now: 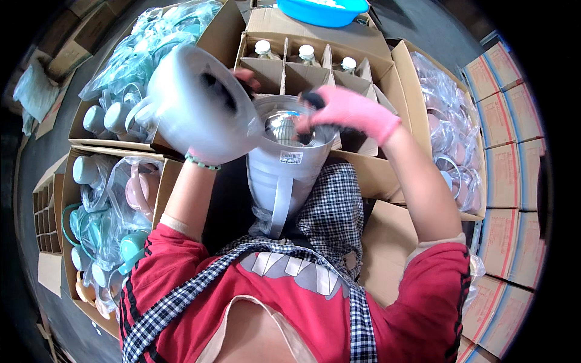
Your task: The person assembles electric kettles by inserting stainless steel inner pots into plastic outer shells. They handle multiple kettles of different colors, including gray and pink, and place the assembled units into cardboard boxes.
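Note:
My left hand is wrapped round a pale grey plastic jug shell with a dark round opening, tilted up at the left and smeared by motion. The shell hides most of that hand. Upright between my knees stands a grey thermos jug with a handle at its near side and a white label below the rim. A shiny silver liner shows in its mouth. Over the right side of that mouth is my right hand in a pink glove with dark fingertips. Its fingers are bent and blurred; whether they grip anything cannot be made out.
Ahead, a partitioned carton holds several white-capped flasks. A blue basin is behind it. Cartons of bagged jugs and plastic parts stand left and right. Closed cartons are stacked at far right.

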Action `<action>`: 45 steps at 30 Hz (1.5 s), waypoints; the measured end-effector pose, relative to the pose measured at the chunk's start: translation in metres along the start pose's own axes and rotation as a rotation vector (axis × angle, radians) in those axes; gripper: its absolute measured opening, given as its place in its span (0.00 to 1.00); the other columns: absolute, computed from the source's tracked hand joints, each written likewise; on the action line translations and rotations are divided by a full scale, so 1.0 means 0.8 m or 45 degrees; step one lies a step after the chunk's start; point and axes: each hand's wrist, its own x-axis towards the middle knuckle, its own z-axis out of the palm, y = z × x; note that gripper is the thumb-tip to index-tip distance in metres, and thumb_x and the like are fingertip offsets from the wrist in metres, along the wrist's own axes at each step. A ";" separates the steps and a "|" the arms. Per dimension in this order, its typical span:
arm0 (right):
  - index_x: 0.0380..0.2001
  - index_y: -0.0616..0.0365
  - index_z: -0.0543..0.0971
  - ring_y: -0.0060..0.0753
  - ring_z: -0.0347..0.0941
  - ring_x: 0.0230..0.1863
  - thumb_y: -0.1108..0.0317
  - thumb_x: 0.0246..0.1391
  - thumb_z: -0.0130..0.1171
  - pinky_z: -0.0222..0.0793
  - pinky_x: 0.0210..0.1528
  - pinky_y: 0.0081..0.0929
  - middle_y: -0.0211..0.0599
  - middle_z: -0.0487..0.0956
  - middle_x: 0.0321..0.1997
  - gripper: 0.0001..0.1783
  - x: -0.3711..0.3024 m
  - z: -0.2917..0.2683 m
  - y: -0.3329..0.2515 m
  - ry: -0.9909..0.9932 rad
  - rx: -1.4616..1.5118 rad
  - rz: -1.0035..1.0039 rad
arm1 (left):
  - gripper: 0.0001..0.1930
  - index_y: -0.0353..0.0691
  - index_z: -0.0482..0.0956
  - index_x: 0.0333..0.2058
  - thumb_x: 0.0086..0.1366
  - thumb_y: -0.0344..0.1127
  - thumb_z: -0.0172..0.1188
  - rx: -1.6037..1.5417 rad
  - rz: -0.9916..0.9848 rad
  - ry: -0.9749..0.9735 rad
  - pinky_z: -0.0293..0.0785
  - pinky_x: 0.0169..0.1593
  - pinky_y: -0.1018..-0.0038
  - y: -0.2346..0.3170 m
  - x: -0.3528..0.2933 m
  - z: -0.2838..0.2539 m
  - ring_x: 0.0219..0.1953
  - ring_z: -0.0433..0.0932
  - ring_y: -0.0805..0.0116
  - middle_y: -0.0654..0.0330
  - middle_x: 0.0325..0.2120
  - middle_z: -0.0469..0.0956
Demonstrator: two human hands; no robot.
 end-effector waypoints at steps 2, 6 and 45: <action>0.42 0.59 0.72 0.24 0.68 0.38 0.41 0.52 0.44 0.64 0.43 0.22 0.32 0.74 0.38 0.30 -0.006 0.007 0.006 0.577 1.168 -0.120 | 0.16 0.31 0.66 0.46 0.58 0.29 0.47 0.014 0.194 0.498 0.68 0.49 0.66 0.004 0.008 -0.001 0.42 0.72 0.59 0.52 0.37 0.73; 0.40 0.63 0.72 0.23 0.69 0.35 0.34 0.52 0.33 0.63 0.43 0.20 0.35 0.75 0.35 0.39 0.001 0.014 0.008 0.820 1.486 -0.465 | 0.34 0.33 0.53 0.56 0.50 0.30 0.56 0.928 0.568 -0.298 0.49 0.60 0.66 0.024 0.023 0.021 0.60 0.52 0.56 0.44 0.55 0.55; 0.46 0.61 0.68 0.28 0.60 0.50 0.40 0.53 0.36 0.53 0.54 0.30 0.38 0.69 0.44 0.34 -0.028 0.109 0.011 1.260 0.923 -0.331 | 0.19 0.30 0.68 0.43 0.61 0.40 0.44 1.430 -0.101 0.133 0.63 0.49 0.66 -0.010 0.009 -0.006 0.46 0.68 0.50 0.46 0.41 0.70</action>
